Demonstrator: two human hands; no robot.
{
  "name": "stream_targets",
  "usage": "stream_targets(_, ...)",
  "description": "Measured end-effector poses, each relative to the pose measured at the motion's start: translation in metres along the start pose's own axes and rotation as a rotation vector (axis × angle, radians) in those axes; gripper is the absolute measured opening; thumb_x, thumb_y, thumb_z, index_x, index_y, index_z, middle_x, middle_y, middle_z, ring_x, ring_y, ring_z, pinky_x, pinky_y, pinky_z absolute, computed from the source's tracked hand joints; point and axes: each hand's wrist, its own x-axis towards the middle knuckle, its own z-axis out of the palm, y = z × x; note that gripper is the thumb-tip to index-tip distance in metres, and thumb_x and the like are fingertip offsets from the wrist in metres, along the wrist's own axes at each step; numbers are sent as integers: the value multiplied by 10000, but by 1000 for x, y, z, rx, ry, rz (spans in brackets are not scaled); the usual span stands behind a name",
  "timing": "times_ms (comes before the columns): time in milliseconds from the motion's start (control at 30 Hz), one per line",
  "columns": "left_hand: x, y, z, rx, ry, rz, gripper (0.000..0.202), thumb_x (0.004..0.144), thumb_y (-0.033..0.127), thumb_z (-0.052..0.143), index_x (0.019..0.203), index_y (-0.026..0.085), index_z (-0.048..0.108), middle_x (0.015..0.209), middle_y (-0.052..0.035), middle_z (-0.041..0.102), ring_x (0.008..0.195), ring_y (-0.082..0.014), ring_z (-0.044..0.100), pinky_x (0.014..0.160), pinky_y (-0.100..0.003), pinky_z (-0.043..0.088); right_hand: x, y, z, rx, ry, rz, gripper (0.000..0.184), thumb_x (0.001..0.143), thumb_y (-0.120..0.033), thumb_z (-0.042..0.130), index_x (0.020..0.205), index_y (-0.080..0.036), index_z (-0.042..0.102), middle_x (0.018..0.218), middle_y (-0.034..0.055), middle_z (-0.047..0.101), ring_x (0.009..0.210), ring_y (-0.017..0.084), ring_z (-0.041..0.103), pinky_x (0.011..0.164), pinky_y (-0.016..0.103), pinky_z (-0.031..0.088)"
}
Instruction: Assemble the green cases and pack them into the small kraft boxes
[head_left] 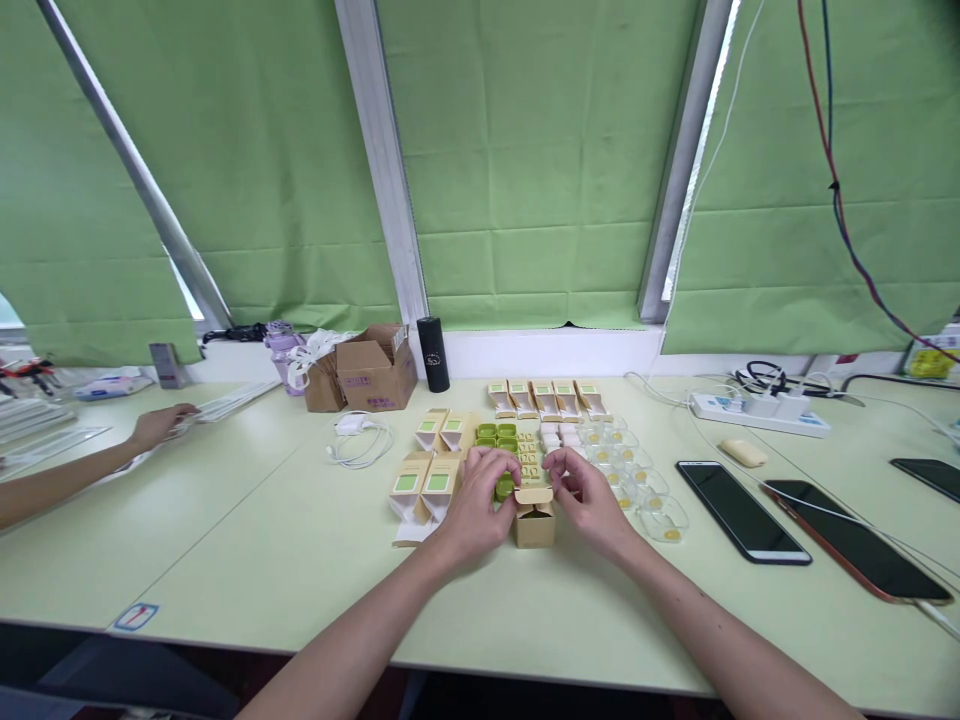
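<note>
A small brown cardboard box stands on the pale green table with its top flap open. My left hand and my right hand both curl their fingers at the box's top flaps, one on each side. A small green piece sits under my left fingertips, and I cannot tell whether they hold it. Behind my hands lie green trays, small printed pieces and clear plastic shells. Folded boxes with green labels lie to the left.
A row of open boxes lines the back. A black cylinder, a brown carton, a white cable, a power strip and two phones lie around. Another person's hand rests at the far left.
</note>
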Motion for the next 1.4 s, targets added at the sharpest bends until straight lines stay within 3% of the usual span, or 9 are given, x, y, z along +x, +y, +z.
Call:
stream_targets(200, 0, -2, 0, -2, -4, -1, 216, 860, 49, 585, 942, 248, 580, 1185, -58, 689, 1208, -303, 510, 1050, -484, 448, -6, -13, -7, -29, 2, -176, 137, 1009, -375, 622, 1042, -242, 634, 764, -22, 515, 645, 161, 459, 576, 293, 351)
stream_targets(467, -1, -3, -2, -35, 13, 16, 190, 881, 84, 567, 964, 251, 604, 1150, -69, 685, 1184, -300, 532, 1047, -483, 472, -13, -18, -8, -281, -55, -401, 19, 975, -231, 628, 990, -242, 625, 802, -7, 517, 680, 171, 456, 626, 317, 361)
stream_targets(600, -3, -4, -5, -93, 50, 65, 229, 853, 82, 529, 995, 246, 603, 1123, -74, 673, 1166, -292, 540, 1045, -476, 470, -14, -18, -9, -318, -63, -434, 61, 963, -201, 618, 1002, -247, 610, 824, 0, 534, 689, 177, 481, 628, 320, 367)
stream_targets(733, -5, -1, -10, -82, 56, 144, 64, 977, 242, 543, 996, 237, 604, 1067, -89, 686, 1119, -301, 530, 1003, -476, 465, -15, -19, -10, -350, -90, -435, 75, 970, -194, 597, 1015, -253, 592, 848, 17, 566, 707, 189, 518, 635, 328, 384)
stream_targets(867, -8, 0, -11, -14, 42, 215, 115, 1009, 329, 574, 959, 233, 612, 973, -93, 690, 1044, -301, 526, 958, -471, 451, -16, -21, -11, -381, -86, -443, 75, 957, -187, 596, 985, -254, 580, 838, 25, 588, 715, 198, 539, 638, 335, 389)
stream_targets(1133, -12, -2, -10, 82, 59, 339, 55, 986, 238, 613, 934, 226, 622, 853, -61, 683, 926, -271, 527, 924, -474, 414, -17, -22, -11, -413, -90, -491, 125, 919, -134, 599, 965, -247, 573, 819, 18, 604, 702, 191, 555, 618, 320, 371)
stream_targets(1400, -13, -2, -9, 135, 61, 340, 75, 970, 194, 605, 902, 223, 609, 821, -59, 682, 933, -280, 531, 886, -477, 410, -17, -23, -15, -412, -86, -501, 121, 928, -137, 577, 977, -248, 578, 793, 14, 588, 675, 188, 546, 608, 321, 377)
